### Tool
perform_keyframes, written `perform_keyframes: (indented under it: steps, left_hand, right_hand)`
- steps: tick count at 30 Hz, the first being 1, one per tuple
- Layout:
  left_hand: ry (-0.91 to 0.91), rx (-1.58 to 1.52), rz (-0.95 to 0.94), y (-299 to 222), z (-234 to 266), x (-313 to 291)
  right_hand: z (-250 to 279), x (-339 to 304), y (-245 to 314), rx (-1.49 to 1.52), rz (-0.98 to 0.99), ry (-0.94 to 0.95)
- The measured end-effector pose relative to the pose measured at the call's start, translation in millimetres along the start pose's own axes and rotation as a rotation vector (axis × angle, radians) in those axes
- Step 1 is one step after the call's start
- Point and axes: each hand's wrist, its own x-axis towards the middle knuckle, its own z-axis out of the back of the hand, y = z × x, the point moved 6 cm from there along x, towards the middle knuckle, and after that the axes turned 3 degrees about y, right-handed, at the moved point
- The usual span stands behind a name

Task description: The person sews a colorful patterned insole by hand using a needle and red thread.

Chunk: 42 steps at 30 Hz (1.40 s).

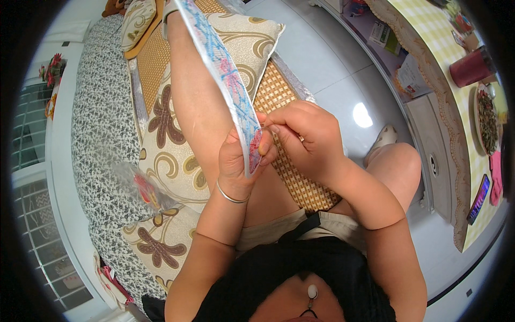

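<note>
A long, narrow embroidered cloth piece (pixel 228 75) with a white edge and blue and pink stitching stands up in front of me, seen almost edge-on. My left hand (pixel 244 155) is closed around its near end, thumb and fingers on either side of the pink-red patch. Just right of that end, my right hand (pixel 308 134) has its fingertips pinched together beside the left fingers. Whatever lies in that pinch is too small to make out. The far end of the piece rises over my outstretched leg and leaves the upper edge of view.
Patterned cushions (pixel 161 155) and a woven mat (pixel 273 91) cover the seat. A clear plastic bag (pixel 147 190) with red and yellow contents lies at left. The checked tablecloth (pixel 421 21) at right bears a dark red cup (pixel 472 67), a plate (pixel 479 129) and a phone (pixel 479 198).
</note>
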Motion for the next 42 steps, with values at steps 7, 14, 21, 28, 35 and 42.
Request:
perform_keyframes:
  steps: [7,14,21,28,35,42]
  left_hand:
    - [-0.042,-0.041,0.082,3,16,-4]
    - [-0.057,0.131,0.002,-3,26,-6]
    - [-0.179,0.221,-0.042,-11,12,-7]
    - [-0.218,0.344,-0.008,-16,14,-13]
    - [-0.247,0.323,-0.007,-16,13,-13]
    - [-0.205,0.342,0.001,-13,15,-10]
  right_hand:
    - [-10,-6,-19,0.618,-0.523,0.113]
    - [-19,-19,-38,0.552,-0.610,0.145]
    - [-31,-29,-63,0.935,-0.784,0.169]
    - [-39,-34,-67,1.206,-0.805,0.132]
    - [-44,-39,-70,1.254,-0.838,0.062]
    - [-41,-36,-65,1.161,-0.813,0.056]
